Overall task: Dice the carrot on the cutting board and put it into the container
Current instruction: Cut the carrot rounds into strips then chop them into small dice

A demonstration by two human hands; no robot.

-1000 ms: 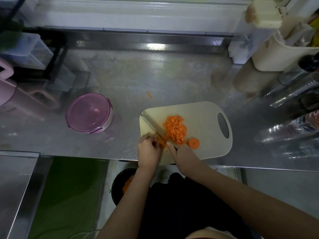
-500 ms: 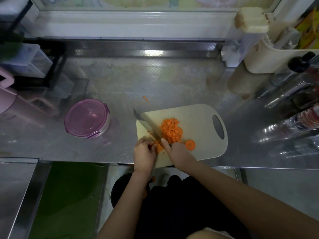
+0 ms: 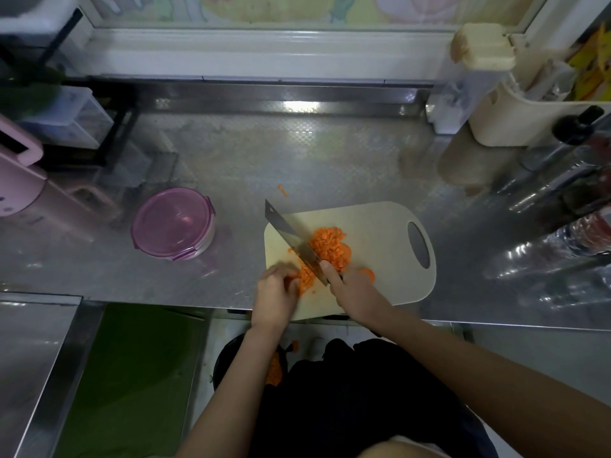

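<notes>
My left hand curls over the carrot — my right hand grips the knife (blade slanting far-left), just right of it.

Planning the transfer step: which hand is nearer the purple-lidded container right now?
Left. The left hand holds carrot on the cutting board's left edge, to the container's right and nearer the person. The right hand grips the knife farther right, beyond the left hand.
</notes>
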